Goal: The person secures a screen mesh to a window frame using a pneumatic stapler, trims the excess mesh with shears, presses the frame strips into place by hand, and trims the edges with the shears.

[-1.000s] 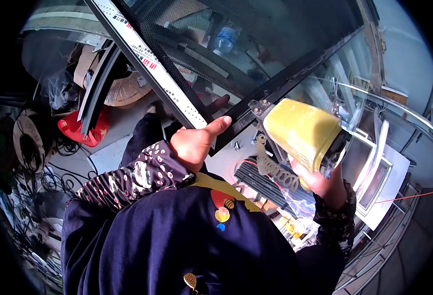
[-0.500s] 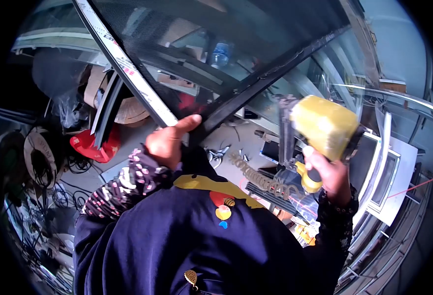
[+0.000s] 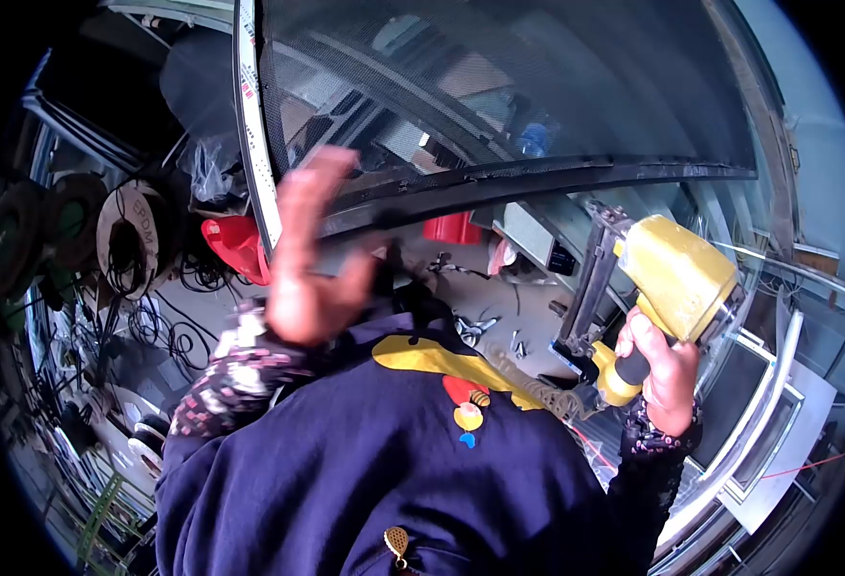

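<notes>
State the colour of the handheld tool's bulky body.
The bulky body is yellow, clearest in head view.

Mesh screen panel (image 3: 499,86), dark-framed, with a white printed strip (image 3: 252,115) along its left side. Left hand (image 3: 312,278): blurred, fingers spread, near the panel's lower left corner. Right hand (image 3: 662,370): closed round the handle of a yellow nail gun (image 3: 681,274). Coiled hose (image 3: 557,396), beside the tool. Spool marked EPDM (image 3: 134,230), at left. Red bag (image 3: 235,245), near the strip.
</notes>
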Available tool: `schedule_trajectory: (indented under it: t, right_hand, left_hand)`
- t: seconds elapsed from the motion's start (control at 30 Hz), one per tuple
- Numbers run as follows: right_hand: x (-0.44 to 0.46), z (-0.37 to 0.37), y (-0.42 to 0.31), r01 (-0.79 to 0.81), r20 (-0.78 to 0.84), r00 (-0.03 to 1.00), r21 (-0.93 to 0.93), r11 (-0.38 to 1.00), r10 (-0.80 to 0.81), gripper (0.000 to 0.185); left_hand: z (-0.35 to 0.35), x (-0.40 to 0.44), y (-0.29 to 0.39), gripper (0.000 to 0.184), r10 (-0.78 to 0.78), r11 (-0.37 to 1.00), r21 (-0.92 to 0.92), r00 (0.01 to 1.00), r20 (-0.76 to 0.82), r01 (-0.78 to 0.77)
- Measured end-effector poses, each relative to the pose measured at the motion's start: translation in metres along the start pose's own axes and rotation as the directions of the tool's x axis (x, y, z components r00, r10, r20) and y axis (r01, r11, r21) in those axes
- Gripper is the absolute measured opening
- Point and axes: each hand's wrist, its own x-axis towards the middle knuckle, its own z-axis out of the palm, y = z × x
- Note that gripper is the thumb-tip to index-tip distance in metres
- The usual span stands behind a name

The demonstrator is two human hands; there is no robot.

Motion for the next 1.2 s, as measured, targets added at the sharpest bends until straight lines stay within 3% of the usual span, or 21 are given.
schedule_trajectory:
  t: [0.03, 0.1, 0.2, 0.33, 0.43, 0.6, 0.73, 0.83, 0.9, 0.97, 1.03, 1.1, 1.17, 1.2]
  right_hand:
    - [0.001, 0.004, -0.002, -0.010, 0.005, 1.000, -0.009, 1.000, 0.010, 0.026]
    - [0.002, 0.008, 0.002, 0.001, -0.009, 1.000, -0.035, 0.999, -0.002, 0.024]
    - [-0.001, 0.015, -0.005, -0.022, -0.016, 1.000, -0.102, 0.995, 0.020, 0.022]
    - [-0.001, 0.014, -0.002, -0.105, -0.038, 0.994, -0.086, 0.991, 0.102, 0.015]
    - [-0.005, 0.017, 0.003, -0.117, -0.056, 0.992, -0.066, 0.991, 0.114, 0.014]
    - [-0.009, 0.014, 0.015, -0.135, -0.079, 0.988, -0.043, 0.990, 0.131, 0.026]
    - [-0.010, 0.019, 0.021, -0.146, -0.087, 0.986, -0.018, 0.989, 0.144, 0.027]
    - [-0.015, 0.018, 0.029, -0.174, -0.084, 0.981, -0.019, 0.985, 0.172, 0.020]
    - [-0.014, 0.017, 0.033, -0.158, -0.052, 0.986, -0.050, 0.986, 0.155, 0.021]
    - [-0.012, 0.017, 0.037, -0.162, -0.046, 0.986, -0.024, 0.987, 0.160, 0.021]
    - [-0.009, 0.020, 0.036, -0.168, -0.032, 0.985, -0.031, 0.985, 0.167, 0.021]
    - [-0.009, 0.017, 0.040, -0.154, -0.012, 0.988, -0.044, 0.987, 0.154, 0.021]
    - [-0.010, 0.018, 0.042, -0.079, -0.005, 0.997, -0.094, 0.993, 0.079, 0.023]
    - [-0.012, 0.020, 0.042, -0.074, -0.016, 0.997, -0.090, 0.993, 0.073, 0.023]
  left_hand:
    - [0.009, 0.004, 0.015, 0.074, 0.056, 0.990, 0.110, 0.968, 0.247, -0.085]
    - [0.041, 0.003, 0.017, 0.069, -0.021, 0.999, -0.038, 0.983, 0.183, 0.029]
    - [0.061, 0.009, 0.014, 0.064, 0.029, 0.989, -0.151, 0.980, 0.197, 0.001]
    - [0.080, 0.017, 0.017, 0.066, 0.009, 0.976, -0.213, 0.975, 0.223, 0.040]
    - [0.086, 0.021, 0.016, 0.067, 0.082, 0.977, -0.208, 0.977, 0.199, -0.039]
    - [0.096, 0.025, 0.017, 0.065, 0.031, 0.965, -0.262, 0.974, 0.224, 0.030]
    - [0.107, 0.027, 0.019, 0.062, 0.066, 0.972, -0.233, 0.981, 0.184, -0.022]
    - [0.112, 0.023, 0.022, 0.061, 0.018, 0.964, -0.264, 0.980, 0.197, 0.036]
    - [0.118, 0.017, 0.020, 0.060, 0.075, 0.982, -0.186, 0.972, 0.225, -0.033]
    - [0.125, 0.013, 0.029, 0.059, -0.001, 0.972, -0.227, 0.974, 0.227, 0.054]
    - [0.130, 0.011, 0.030, 0.057, 0.163, 0.981, -0.130, 0.970, 0.181, -0.141]
    - [0.130, 0.012, 0.032, 0.056, 0.173, 0.981, -0.116, 0.965, 0.196, -0.153]
    - [0.130, 0.012, 0.030, 0.056, 0.094, 0.987, -0.152, 0.965, 0.244, -0.058]
    - [0.130, 0.013, 0.028, 0.055, 0.188, 0.980, 0.015, 0.954, 0.234, -0.197]
